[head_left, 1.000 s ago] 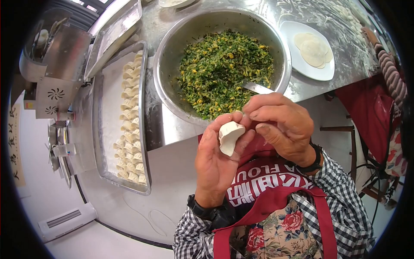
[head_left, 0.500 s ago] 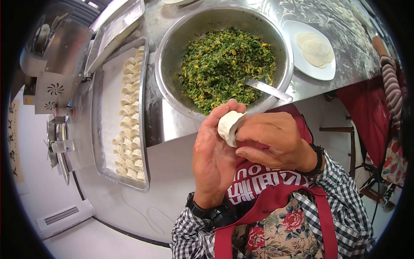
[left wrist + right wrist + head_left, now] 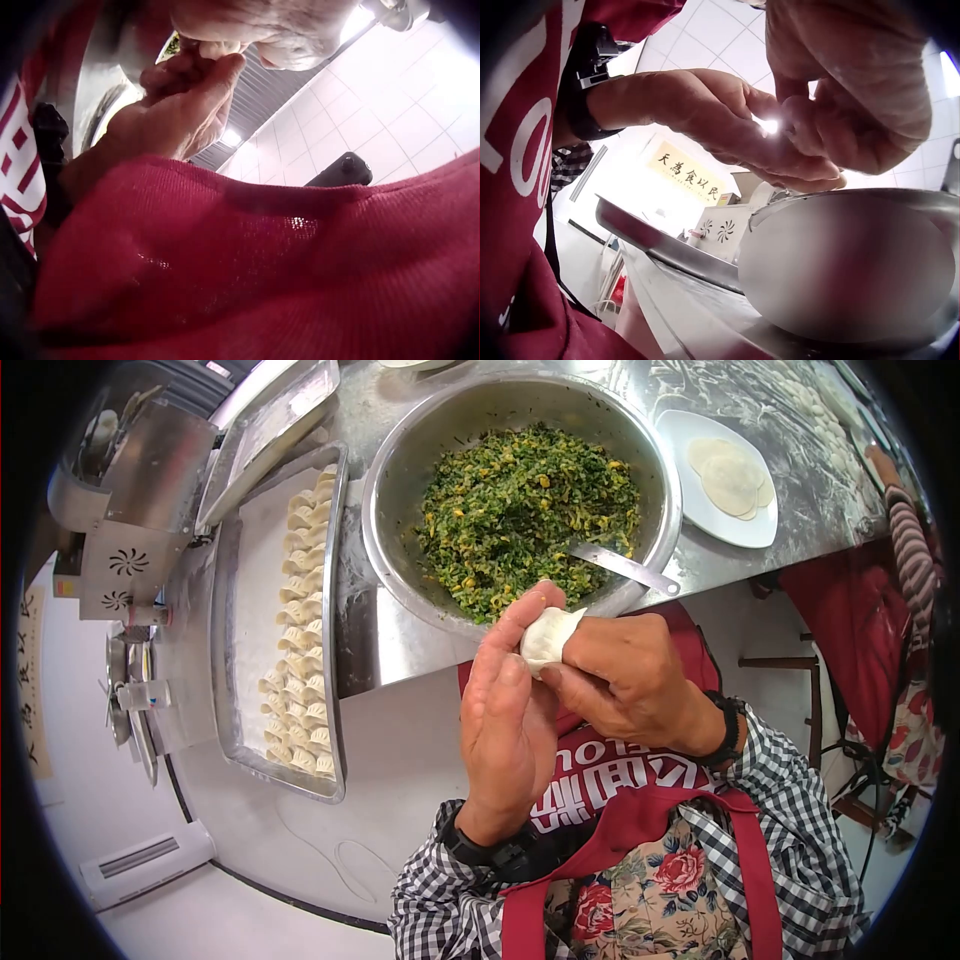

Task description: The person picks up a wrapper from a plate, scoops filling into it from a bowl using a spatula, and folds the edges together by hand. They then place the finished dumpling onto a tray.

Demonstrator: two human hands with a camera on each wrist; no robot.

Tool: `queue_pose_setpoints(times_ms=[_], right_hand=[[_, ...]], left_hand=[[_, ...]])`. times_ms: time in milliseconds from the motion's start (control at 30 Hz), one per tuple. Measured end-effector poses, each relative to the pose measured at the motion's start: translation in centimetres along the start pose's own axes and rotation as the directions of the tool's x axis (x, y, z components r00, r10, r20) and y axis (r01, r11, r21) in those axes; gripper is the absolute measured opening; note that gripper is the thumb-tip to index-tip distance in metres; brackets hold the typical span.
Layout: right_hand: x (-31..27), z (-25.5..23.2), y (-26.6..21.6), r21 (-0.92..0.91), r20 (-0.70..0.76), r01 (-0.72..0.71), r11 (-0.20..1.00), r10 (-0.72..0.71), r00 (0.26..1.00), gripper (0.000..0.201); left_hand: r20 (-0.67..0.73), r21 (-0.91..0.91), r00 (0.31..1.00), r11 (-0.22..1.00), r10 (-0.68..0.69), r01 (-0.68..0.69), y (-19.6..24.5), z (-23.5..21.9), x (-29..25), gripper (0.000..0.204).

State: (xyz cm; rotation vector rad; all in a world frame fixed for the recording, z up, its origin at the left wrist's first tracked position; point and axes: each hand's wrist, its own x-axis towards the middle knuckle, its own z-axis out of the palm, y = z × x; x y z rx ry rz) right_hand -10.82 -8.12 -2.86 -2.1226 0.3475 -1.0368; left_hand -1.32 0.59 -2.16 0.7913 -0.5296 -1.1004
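Observation:
A white dough dumpling [image 3: 548,638] sits between the two hands, just below the bowl's near rim in the head view. The left hand [image 3: 508,720] holds it from the left with thumb and upright fingers. With bent fingers and thumb, the right hand [image 3: 635,678] pinches its right edge. Part of the dough [image 3: 217,49] shows between the hands in the left wrist view; the right wrist view mostly hides it behind fingers. A metal bowl [image 3: 384,540] holds chopped green and yellow filling [image 3: 530,510], and a spoon handle [image 3: 628,568] rests over its rim.
Left of the bowl, a metal tray [image 3: 230,660] carries rows of pleated dumplings [image 3: 300,640]. A white plate [image 3: 715,525] with round wrappers [image 3: 732,478] stands at the right on the floured table. Another tray [image 3: 265,450] lies behind, and another person's striped sleeve [image 3: 912,545] shows at far right.
The right hand has come down onto the dumpling's edge from above it. The left thumb has shifted up against the dough. The spoon handle now reaches farther over the bowl's rim.

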Motion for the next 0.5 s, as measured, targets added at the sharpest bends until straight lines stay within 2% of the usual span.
queue_pose_setpoints(times_ms=[167, 267, 333, 500], right_hand=[[-0.05, -0.2, -0.01, 0.006, 0.042, -0.038, 0.999, 0.037, 0.998, 0.012], [-0.24, -0.1, 0.13, 0.095, 0.016, -0.039, 0.995, 0.037, 0.999, 0.014], [-0.3, -0.62, 0.01, 0.063, 0.11, -0.052, 0.997, 0.045, 0.993, 0.017], [-0.68, -0.05, 0.5, -0.056, 0.112, -0.02, 0.998, 0.026, 0.993, 0.017]], left_hand=[[0.004, -0.047, 0.999, 0.998, -0.037, 0.037, -0.02, -0.06, 0.01, 0.045], [0.006, -0.053, 0.999, 0.997, -0.048, 0.048, -0.03, -0.29, 0.03, 0.045], [-0.013, -0.083, 0.996, 0.992, -0.092, 0.09, -0.01, -0.32, -0.03, 0.045], [-0.012, -0.033, 0.999, 0.999, -0.039, 0.039, -0.19, -0.18, 0.01, 0.046]])
